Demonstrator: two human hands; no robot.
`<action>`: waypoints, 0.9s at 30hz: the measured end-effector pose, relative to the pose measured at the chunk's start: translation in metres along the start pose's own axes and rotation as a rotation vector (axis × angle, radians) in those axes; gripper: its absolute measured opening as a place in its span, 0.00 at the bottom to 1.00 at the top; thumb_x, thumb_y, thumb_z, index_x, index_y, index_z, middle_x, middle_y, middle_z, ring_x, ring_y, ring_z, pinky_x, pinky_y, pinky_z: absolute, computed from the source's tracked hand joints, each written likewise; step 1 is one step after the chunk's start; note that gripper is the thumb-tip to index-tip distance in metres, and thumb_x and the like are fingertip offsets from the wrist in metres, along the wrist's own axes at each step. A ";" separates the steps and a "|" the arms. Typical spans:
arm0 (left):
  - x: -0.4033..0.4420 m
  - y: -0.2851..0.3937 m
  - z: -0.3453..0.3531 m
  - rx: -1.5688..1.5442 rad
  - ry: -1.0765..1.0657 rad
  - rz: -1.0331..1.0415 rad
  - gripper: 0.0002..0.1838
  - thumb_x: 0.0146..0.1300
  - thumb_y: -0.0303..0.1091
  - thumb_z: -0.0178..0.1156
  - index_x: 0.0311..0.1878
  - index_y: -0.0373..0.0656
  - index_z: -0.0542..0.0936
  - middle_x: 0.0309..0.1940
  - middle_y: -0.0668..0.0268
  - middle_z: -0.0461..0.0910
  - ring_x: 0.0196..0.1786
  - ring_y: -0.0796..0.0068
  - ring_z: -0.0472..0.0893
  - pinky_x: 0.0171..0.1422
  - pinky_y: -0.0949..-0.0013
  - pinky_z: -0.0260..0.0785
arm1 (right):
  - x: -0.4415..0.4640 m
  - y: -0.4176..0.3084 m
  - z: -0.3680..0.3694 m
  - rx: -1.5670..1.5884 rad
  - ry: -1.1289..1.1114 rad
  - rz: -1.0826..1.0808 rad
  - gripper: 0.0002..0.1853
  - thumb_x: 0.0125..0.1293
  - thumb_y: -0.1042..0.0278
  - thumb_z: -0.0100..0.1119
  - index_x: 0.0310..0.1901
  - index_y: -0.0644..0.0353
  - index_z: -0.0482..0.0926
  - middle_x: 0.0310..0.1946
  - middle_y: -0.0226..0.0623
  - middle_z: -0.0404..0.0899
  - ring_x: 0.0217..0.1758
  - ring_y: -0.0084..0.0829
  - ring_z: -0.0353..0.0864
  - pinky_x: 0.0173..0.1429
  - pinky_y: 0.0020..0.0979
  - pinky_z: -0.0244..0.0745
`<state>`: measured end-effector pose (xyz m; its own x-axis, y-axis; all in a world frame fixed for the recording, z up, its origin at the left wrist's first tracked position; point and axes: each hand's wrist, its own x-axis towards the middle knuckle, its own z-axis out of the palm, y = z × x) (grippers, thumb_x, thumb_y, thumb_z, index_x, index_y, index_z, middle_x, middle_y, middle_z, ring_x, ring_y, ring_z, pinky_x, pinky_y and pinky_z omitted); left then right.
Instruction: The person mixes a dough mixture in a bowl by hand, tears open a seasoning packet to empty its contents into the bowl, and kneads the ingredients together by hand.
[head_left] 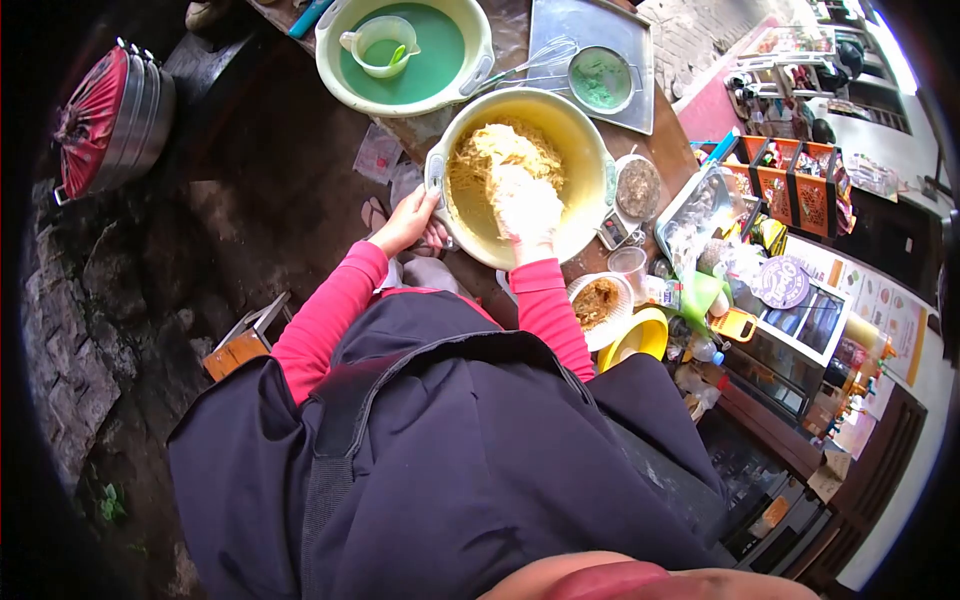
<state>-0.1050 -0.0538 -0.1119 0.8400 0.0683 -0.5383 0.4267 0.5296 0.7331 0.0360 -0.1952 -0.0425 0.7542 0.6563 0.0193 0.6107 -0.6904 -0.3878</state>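
Observation:
A large pale yellow basin [580, 150] holds a heap of yellowish shredded mixture [510, 148]. My left hand [408, 222] grips the basin's left rim near its handle, fingers wrapped round it. Inside the basin my right hand [528, 208] reaches into the mixture; it looks bright white and overexposed, and its fingers are hidden in the heap. Behind stands another basin [328, 62] of green liquid, with a small measuring jug [384, 68] in it.
A metal tray [632, 30] at the back bears a whisk [545, 58] and a sieve [600, 80] with green stuff. To the right are a scale [614, 232], a bowl of brown filling [597, 303], a yellow bowl [645, 335] and an orange crate [800, 190]. A steamer pot [140, 120] stands far left.

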 end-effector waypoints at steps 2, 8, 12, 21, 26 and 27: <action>0.001 -0.001 -0.001 0.013 0.005 0.011 0.21 0.72 0.46 0.38 0.60 0.41 0.59 0.22 0.55 0.78 0.16 0.72 0.78 0.19 0.75 0.71 | 0.012 -0.021 -0.035 -0.132 -0.100 0.256 0.14 0.60 0.59 0.48 0.39 0.52 0.82 0.35 0.42 0.81 0.38 0.42 0.81 0.43 0.40 0.75; 0.000 0.002 -0.001 0.015 0.011 0.005 0.19 0.72 0.46 0.38 0.55 0.41 0.62 0.21 0.57 0.77 0.16 0.73 0.77 0.19 0.75 0.71 | 0.024 0.027 -0.001 -0.114 -0.078 0.106 0.14 0.60 0.59 0.47 0.39 0.53 0.82 0.36 0.44 0.81 0.39 0.43 0.81 0.44 0.41 0.75; -0.002 0.004 0.000 0.031 0.024 0.025 0.18 0.72 0.45 0.38 0.55 0.40 0.62 0.21 0.58 0.77 0.17 0.73 0.77 0.19 0.75 0.71 | 0.033 0.050 0.059 -0.318 -0.204 0.076 0.15 0.61 0.59 0.47 0.39 0.54 0.82 0.37 0.45 0.81 0.40 0.44 0.81 0.44 0.42 0.75; 0.000 0.001 -0.001 0.035 0.014 0.052 0.19 0.72 0.45 0.39 0.54 0.40 0.63 0.22 0.58 0.78 0.16 0.74 0.77 0.19 0.76 0.71 | 0.098 0.074 0.056 -0.352 -0.567 0.054 0.17 0.61 0.59 0.47 0.46 0.56 0.79 0.45 0.45 0.79 0.49 0.45 0.78 0.50 0.43 0.73; 0.003 -0.001 -0.004 0.024 0.009 0.063 0.18 0.72 0.44 0.39 0.53 0.38 0.63 0.21 0.57 0.78 0.17 0.74 0.78 0.19 0.76 0.71 | 0.113 0.051 0.016 0.145 -0.415 -0.040 0.20 0.64 0.54 0.46 0.47 0.60 0.76 0.43 0.48 0.79 0.47 0.45 0.77 0.52 0.39 0.70; 0.002 -0.001 -0.003 0.018 0.010 0.066 0.18 0.72 0.44 0.39 0.53 0.38 0.63 0.21 0.57 0.78 0.16 0.74 0.78 0.19 0.76 0.71 | 0.107 0.032 -0.004 0.147 -0.382 -0.010 0.20 0.64 0.54 0.45 0.48 0.60 0.76 0.43 0.48 0.79 0.48 0.45 0.77 0.52 0.39 0.69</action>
<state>-0.1047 -0.0513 -0.1151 0.8631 0.1108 -0.4927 0.3767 0.5084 0.7743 0.1373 -0.1477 -0.0488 0.5877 0.7474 -0.3097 0.5555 -0.6511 -0.5172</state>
